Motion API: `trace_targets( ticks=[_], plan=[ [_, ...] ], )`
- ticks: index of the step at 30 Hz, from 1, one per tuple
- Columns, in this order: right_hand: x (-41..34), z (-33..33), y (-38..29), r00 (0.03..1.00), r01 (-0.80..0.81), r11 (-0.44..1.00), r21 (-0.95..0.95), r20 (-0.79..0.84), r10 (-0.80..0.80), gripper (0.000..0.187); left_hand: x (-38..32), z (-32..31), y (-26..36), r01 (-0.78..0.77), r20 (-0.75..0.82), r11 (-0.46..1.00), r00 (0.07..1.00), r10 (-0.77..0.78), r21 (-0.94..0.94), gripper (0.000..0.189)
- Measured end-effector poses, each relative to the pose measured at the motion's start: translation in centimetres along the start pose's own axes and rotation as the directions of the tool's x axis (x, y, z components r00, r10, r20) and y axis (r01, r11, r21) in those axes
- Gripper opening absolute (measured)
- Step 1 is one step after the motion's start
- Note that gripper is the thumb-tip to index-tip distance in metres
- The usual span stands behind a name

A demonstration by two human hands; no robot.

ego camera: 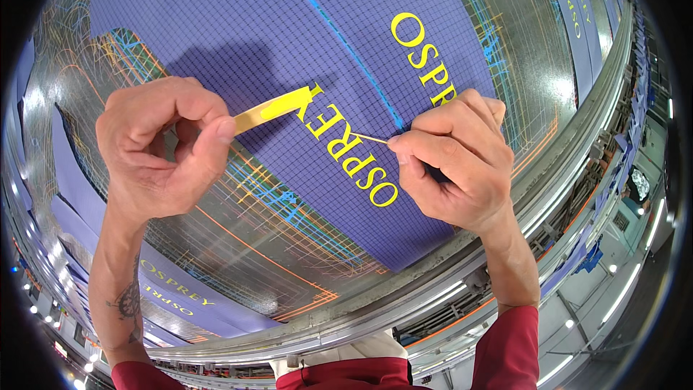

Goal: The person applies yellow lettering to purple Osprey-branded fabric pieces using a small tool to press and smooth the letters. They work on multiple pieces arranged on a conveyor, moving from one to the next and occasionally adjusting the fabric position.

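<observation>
My left hand (165, 146) pinches a flat tan strip (246, 121), perhaps a wooden stick, between thumb and fingertips. Bright yellow paint (284, 104) coats its far end, which is raised over the fabric. Between my right thumb and index finger is a thin pale pick (369, 137); its tip meets the yellow lettering (338, 146) or hovers just above it, I cannot tell which. Both hands are over a purple fabric panel (335, 59) with a dark grid weave. A second line of yellow lettering (409, 30) is partly covered by my right hand.
A blue line (330, 24) crosses the panel. The grey tabletop (227, 227) bears many coloured paint lines. More purple panels with yellow lettering lie at the lower left (168, 287) and upper right (574, 27). A metal rail (346, 336) runs along the table edge near my body.
</observation>
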State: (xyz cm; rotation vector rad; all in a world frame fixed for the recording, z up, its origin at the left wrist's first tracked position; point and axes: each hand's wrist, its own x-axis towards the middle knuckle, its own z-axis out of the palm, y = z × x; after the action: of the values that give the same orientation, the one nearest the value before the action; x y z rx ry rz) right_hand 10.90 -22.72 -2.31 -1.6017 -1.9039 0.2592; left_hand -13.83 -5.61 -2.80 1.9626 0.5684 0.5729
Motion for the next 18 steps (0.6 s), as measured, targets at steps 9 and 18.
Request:
trace_targets(
  ticks=[9, 18],
  plan=[
    [-0.3, 0.0, 0.0, 1.000, -0.022, 1.000, -0.001, 0.016, 0.022, 0.029, 0.0, -0.1, -0.2, -0.001, 0.012, 1.000, 1.000, 0.001, -0.015, 0.011],
    [-0.3, -4.4, 0.9, 0.978, -0.115, 0.978, 0.174, -0.151, 0.142, 0.017, -0.2, 0.1, 0.3, 0.070, 0.045, 0.998, 0.996, -0.070, 0.009, 0.010]
  ],
)
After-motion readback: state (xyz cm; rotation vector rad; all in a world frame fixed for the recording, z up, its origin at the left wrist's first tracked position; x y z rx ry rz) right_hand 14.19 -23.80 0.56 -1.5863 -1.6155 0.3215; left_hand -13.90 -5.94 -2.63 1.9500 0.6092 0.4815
